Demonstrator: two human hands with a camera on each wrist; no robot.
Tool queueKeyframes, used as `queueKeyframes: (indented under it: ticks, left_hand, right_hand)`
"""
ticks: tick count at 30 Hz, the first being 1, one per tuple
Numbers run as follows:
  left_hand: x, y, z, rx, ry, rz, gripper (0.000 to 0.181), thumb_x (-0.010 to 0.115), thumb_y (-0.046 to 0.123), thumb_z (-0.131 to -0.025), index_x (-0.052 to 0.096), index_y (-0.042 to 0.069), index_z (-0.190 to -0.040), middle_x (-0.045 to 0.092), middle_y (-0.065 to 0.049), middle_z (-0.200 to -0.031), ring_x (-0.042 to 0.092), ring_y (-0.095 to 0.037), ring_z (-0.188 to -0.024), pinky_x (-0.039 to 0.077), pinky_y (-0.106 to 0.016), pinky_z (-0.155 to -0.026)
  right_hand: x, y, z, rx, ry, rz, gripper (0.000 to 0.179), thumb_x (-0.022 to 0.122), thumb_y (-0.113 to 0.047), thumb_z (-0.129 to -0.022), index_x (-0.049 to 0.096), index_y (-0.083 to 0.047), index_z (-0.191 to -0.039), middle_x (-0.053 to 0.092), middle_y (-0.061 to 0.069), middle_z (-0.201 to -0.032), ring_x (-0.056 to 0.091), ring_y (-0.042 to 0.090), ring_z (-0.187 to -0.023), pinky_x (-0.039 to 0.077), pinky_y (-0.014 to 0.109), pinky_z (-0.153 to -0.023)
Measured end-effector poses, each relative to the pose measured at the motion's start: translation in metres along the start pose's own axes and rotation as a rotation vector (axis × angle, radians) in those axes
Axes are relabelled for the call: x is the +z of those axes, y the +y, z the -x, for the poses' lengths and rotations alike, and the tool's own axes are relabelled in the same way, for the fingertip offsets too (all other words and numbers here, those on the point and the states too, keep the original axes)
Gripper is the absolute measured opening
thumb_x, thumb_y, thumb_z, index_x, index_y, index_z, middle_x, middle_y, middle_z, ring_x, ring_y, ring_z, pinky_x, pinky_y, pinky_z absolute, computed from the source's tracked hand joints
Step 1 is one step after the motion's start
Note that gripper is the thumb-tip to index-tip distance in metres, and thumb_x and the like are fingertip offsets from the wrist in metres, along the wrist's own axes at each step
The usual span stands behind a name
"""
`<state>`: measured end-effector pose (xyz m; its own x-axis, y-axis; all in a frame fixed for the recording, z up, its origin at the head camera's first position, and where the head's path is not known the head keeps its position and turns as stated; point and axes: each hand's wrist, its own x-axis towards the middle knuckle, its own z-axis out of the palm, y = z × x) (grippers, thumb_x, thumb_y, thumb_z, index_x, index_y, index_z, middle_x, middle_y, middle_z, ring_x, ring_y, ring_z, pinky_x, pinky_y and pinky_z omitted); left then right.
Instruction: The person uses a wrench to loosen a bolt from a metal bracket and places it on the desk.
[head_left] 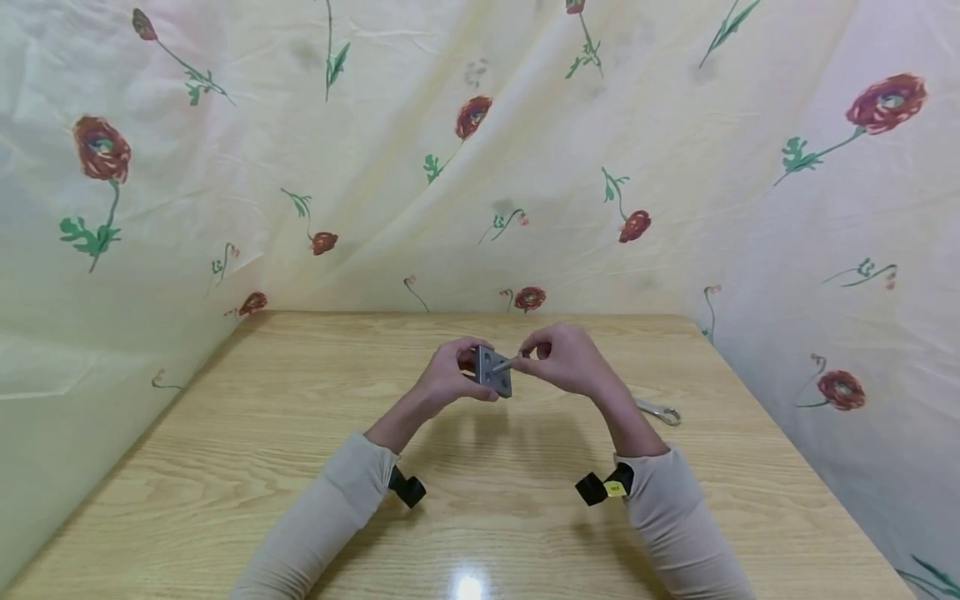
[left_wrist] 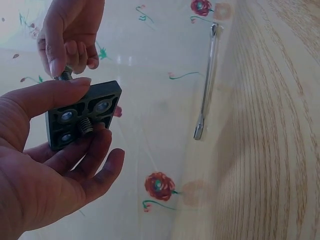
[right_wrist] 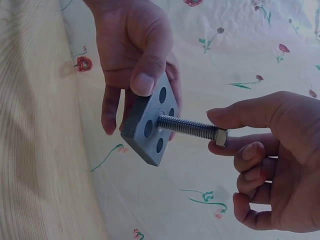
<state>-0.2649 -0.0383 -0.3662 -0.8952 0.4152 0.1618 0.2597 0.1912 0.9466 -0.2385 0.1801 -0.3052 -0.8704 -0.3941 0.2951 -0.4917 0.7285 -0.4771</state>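
A square grey plate (right_wrist: 142,140) with several round holes is held up over the table, tilted, by my left hand (head_left: 444,377), thumb on one edge and fingers on the opposite side. Through the plate's middle runs a long threaded bolt (right_wrist: 190,128). Its threaded tip (left_wrist: 86,126) pokes out of the ribbed back face in the left wrist view. Out at the other end, my right hand (head_left: 567,360) pinches the hex head between thumb and index finger, the other fingers curled in. Much of the shank stands between the plate and the head.
A metal wrench (head_left: 663,413) lies on the wooden table (head_left: 225,450), right of the hands and partly hidden behind the right forearm in the head view. Flower-patterned cloth (head_left: 390,167) hangs behind the table and along both sides.
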Motion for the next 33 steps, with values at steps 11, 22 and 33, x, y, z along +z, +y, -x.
queueKeyframes:
  ticks: [11,22,33]
  left_hand:
    - [0.0001,-0.0004,0.0003,-0.002,0.004,0.014,0.065,0.087,0.000,-0.069,0.060,0.005,-0.127,0.069,-0.016,-0.105,0.061,-0.019,-0.091,0.051,-0.028,-0.080]
    - [-0.0009,0.0009,-0.0014,-0.006,0.006,-0.001,0.066,0.086,-0.002,-0.069,0.060,0.004,-0.129,0.070,-0.017,-0.109,0.063,-0.019,-0.093,0.053,-0.029,-0.082]
    - [0.0005,0.0013,-0.0005,-0.001,0.009,-0.003,0.065,0.087,-0.002,-0.068,0.060,0.005,-0.128,0.070,-0.015,-0.105,0.062,-0.018,-0.091,0.052,-0.028,-0.081]
  right_hand:
    - [0.0044,0.0014,-0.0017,-0.128,0.051,0.027,0.019,0.074,0.003,-0.080,0.076,-0.006,-0.096,0.046,-0.004,-0.060,0.037,0.009,-0.056,0.036,0.025,-0.060]
    - [0.0017,0.0032,0.0015,-0.115,0.081,0.082,0.032,0.067,-0.014,-0.080,0.064,-0.011,-0.111,0.049,-0.001,-0.065,0.038,0.011,-0.055,0.030,0.025,-0.054]
    - [0.0075,0.0092,-0.0013,0.307,-0.080,0.001,0.086,0.021,-0.073,-0.098,0.062,-0.010,-0.057,0.052,-0.001,-0.053,0.044,0.016,-0.049,0.033,0.030,-0.049]
